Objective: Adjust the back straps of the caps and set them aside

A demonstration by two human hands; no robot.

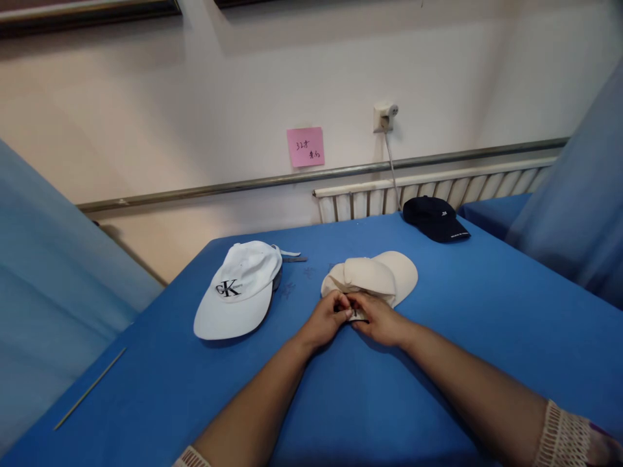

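Observation:
A cream baseball cap [370, 275] lies on its side on the blue table, its brim pointing right and away from me. At its near edge my left hand [331, 318] and my right hand [377, 318] meet, both with fingers pinched on the cap's back strap [358, 315]. A small dark mark shows on the strap between the fingertips. How the strap is fastened is hidden by my fingers. To the left of my hands sits a white baseball cap [243, 282] with black letters, its strap loose at the back.
A black cap [433, 217] lies at the table's far right corner. A thin stick [90, 389] lies near the left edge. Blue curtains [58, 292] hang on both sides. Behind the table [302, 395] are a radiator [360, 202], a metal rail [233, 187] and a plugged socket [383, 119].

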